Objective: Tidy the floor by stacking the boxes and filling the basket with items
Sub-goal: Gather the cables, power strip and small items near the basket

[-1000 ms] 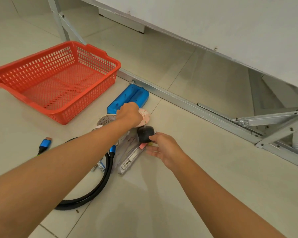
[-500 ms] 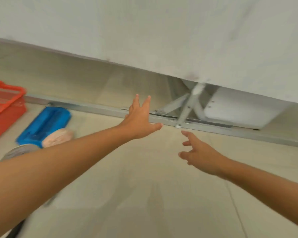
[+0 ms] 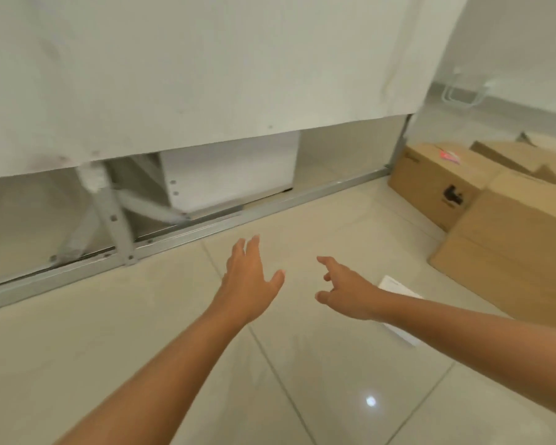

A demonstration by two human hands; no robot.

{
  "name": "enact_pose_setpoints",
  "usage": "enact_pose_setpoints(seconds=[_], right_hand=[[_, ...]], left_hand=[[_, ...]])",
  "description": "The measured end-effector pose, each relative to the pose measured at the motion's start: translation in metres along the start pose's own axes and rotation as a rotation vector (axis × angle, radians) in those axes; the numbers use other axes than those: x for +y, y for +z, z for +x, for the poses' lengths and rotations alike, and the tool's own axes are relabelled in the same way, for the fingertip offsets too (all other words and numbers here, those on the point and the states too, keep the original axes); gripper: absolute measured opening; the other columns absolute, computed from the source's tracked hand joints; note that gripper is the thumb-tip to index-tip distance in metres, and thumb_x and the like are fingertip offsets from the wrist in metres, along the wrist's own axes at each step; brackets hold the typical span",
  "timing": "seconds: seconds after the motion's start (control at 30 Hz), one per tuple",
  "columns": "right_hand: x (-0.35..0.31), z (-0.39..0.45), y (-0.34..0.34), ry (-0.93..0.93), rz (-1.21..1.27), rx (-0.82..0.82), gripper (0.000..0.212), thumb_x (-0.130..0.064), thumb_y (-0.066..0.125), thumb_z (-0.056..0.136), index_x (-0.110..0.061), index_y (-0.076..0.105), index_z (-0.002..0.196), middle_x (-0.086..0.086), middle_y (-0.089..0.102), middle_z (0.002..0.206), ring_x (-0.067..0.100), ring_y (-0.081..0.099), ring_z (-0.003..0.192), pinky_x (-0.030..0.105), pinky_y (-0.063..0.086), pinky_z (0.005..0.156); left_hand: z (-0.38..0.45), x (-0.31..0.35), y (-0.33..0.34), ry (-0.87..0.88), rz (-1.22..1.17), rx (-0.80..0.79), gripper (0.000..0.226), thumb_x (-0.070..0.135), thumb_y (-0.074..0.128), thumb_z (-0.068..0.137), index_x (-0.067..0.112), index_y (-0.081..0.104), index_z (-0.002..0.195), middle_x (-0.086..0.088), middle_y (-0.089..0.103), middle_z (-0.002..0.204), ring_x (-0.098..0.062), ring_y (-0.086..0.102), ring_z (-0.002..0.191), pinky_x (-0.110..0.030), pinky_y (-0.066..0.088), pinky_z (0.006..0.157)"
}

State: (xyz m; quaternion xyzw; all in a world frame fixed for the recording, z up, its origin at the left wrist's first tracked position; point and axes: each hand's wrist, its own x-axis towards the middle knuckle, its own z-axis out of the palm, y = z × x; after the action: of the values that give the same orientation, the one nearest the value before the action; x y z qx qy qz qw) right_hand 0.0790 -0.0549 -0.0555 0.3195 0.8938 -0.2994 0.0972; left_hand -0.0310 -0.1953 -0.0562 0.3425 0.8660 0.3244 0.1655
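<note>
The person is reaching both bare arms out over the pale glossy tiled floor (image 3: 142, 342), and neither hand is holding anything. The left hand (image 3: 247, 277) is hanging palm-down with its fingers straight and close together and the thumb splayed out to the side. The right hand (image 3: 344, 292) is hovering just beside it, apart from it, with the index finger stretched forward and the other fingers loosely bent. Off to the right, brown cardboard boxes are sitting on the floor: a large plain one (image 3: 511, 252) nearest the hands, with its long axis running from the near right toward the far left, and behind it, seemingly touching it, a box printed with a small black logo (image 3: 437, 178) on its side, its long axis running away toward the far right. More cardboard with open flaps (image 3: 511, 155) is lying behind these, too blurred to sort out. A flat white sheet or slim white box (image 3: 395, 285) is lying on the tiles under the right forearm, partly hidden by it. Along the far side, a grey metal rail (image 3: 206, 232) is running across the floor beneath a big white panel (image 3: 190, 65).
</note>
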Motion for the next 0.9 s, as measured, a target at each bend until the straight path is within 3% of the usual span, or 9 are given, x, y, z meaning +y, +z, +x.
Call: enact_pose_setpoints(seconds=[0.17,0.27,0.43,0.53,0.63,0.73,0.9], right_hand=[[0.084,0.015,-0.024,0.105,-0.004,0.021,0.068,-0.022,0.049,0.093,-0.021,0.011,0.149,0.012,0.033,0.142,0.026,0.050,0.115,0.030,0.044,0.092],[0.139,0.015,-0.033,0.201,-0.091,0.048,0.066,-0.024,0.051,0.092,-0.019,0.014,0.147,0.013,0.030,0.142,0.029,0.038,0.126,0.033,0.039,0.097],[0.212,0.010,-0.039,0.394,-0.160,0.015,0.098,-0.054,0.064,0.079,-0.024,0.003,0.150,0.012,0.018,0.151,0.032,0.021,0.138,0.044,0.031,0.106],[0.231,0.010,-0.039,0.418,-0.125,-0.032,0.111,-0.055,0.070,0.073,-0.027,-0.005,0.150,0.011,0.012,0.155,0.033,0.015,0.141,0.047,0.028,0.109],[0.238,0.013,-0.032,0.398,-0.082,-0.058,0.112,-0.053,0.072,0.073,-0.026,-0.005,0.150,0.010,0.017,0.153,0.032,0.020,0.140,0.044,0.029,0.110],[0.237,0.014,-0.021,0.349,-0.004,-0.053,0.112,-0.053,0.075,0.069,-0.027,0.000,0.149,0.006,0.024,0.150,0.029,0.027,0.137,0.043,0.031,0.109],[0.231,0.019,-0.008,0.354,0.069,0.059,0.110,-0.040,0.083,0.064,-0.019,0.016,0.147,0.004,0.033,0.143,0.025,0.030,0.134,0.038,0.033,0.107]], left_hand=[[0.021,0.030,0.086,-0.018,-0.056,-0.118,0.074,0.042,0.045,0.093,0.019,0.003,0.150,-0.002,-0.001,0.157,-0.020,0.010,0.144,-0.035,0.018,0.115],[0.028,0.045,0.132,-0.070,-0.125,-0.170,0.074,0.039,0.047,0.094,0.018,0.004,0.150,-0.003,0.003,0.156,-0.021,0.015,0.143,-0.033,0.021,0.113],[0.026,0.063,0.192,-0.120,-0.239,-0.248,0.071,0.032,0.049,0.094,0.015,0.008,0.149,-0.003,0.008,0.155,-0.017,0.019,0.142,-0.027,0.023,0.110],[0.029,0.070,0.210,-0.117,-0.309,-0.260,0.070,0.031,0.052,0.093,0.016,0.012,0.149,-0.002,0.013,0.155,-0.016,0.020,0.141,-0.026,0.023,0.109],[0.033,0.069,0.222,-0.088,-0.328,-0.291,0.072,0.032,0.053,0.092,0.017,0.013,0.149,-0.001,0.014,0.155,-0.014,0.016,0.143,-0.026,0.019,0.112],[0.039,0.062,0.230,-0.091,-0.326,-0.305,0.073,0.032,0.054,0.092,0.017,0.013,0.149,-0.001,0.018,0.155,-0.014,0.012,0.144,-0.027,0.016,0.113],[0.044,0.061,0.234,-0.179,-0.495,-0.325,0.070,0.026,0.057,0.090,0.022,0.017,0.148,-0.003,0.031,0.149,-0.015,0.026,0.139,-0.026,0.027,0.107]])
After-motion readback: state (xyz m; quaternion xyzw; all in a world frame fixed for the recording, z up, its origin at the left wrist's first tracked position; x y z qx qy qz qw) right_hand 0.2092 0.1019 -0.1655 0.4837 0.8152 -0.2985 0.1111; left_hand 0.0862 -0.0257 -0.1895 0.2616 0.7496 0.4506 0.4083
